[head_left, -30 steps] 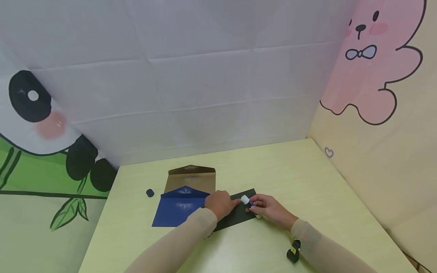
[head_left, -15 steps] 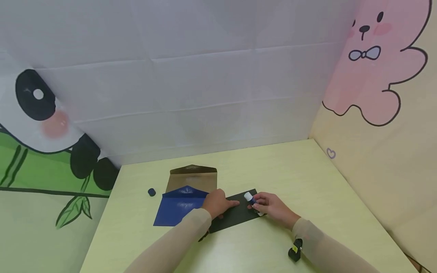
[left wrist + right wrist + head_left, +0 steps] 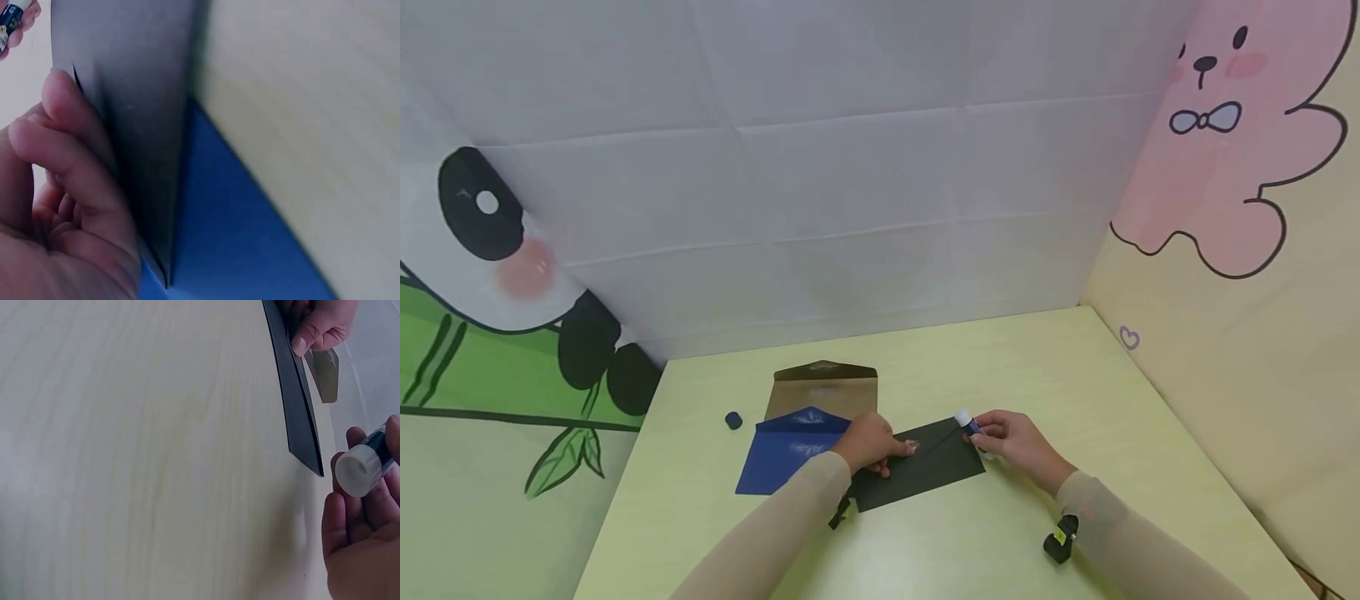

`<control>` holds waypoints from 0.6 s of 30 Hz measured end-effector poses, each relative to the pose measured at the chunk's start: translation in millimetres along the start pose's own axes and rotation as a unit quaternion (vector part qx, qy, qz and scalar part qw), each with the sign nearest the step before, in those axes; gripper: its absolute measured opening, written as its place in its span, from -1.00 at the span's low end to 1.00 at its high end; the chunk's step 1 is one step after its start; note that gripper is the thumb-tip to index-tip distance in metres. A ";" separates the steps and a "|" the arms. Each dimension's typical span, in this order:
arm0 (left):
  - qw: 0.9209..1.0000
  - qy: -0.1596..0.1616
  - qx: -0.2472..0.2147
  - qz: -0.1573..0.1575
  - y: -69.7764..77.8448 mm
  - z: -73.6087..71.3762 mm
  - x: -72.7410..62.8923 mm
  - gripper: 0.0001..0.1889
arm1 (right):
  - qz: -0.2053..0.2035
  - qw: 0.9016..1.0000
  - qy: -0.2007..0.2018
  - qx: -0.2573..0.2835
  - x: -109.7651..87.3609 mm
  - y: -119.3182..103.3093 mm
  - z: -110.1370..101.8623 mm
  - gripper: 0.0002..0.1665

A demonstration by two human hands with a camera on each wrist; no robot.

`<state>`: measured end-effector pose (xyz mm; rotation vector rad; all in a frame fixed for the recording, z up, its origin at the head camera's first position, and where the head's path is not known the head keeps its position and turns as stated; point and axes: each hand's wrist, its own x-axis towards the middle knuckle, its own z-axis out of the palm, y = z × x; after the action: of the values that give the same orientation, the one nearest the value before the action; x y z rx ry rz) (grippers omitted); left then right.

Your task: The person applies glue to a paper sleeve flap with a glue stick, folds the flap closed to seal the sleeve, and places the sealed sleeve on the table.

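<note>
My left hand pinches the upper edge of a black envelope, which lies slanted across the table's front. A thin gap shows along that edge beside the fingers in the left wrist view. At the envelope's right end my right hand grips a glue stick, its white end pointing up and left. The right wrist view has the white base of the glue stick facing the camera. Left of the black envelope, partly under my left hand and arm, lies a blue envelope with its flap up and shiny smears on it.
Behind the blue envelope lies a brown envelope, flap raised and also smeared. A small dark cap sits at the left. Printed cloth walls border the pale table behind and at both sides.
My right hand has moved the glue stick right and slightly up, off toward the black envelope's right end. My left hand has slid a little left along the envelope.
</note>
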<state>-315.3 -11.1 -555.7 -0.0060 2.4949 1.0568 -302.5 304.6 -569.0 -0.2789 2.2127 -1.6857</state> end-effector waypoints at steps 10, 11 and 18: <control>0.999 -0.049 -0.023 -0.004 0.8 -13.4 -6.5 -0.48 | 0.009 1.000 0.022 -0.009 -2.4 -1.8 -0.3 -0.63; 0.998 -0.051 -0.024 -0.003 1.1 -13.9 -7.3 -0.48 | 0.007 1.000 0.020 -0.007 -2.8 -1.6 -0.6 -0.63; 0.994 -0.083 -0.072 0.004 -6.8 -18.5 -3.6 -0.40 | 0.010 1.000 0.015 -0.007 -4.7 -2.1 -2.1 -0.63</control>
<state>-318.1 -29.2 -547.5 0.0465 2.2695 1.1870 -299.1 307.6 -565.8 -0.2357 2.2427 -1.6756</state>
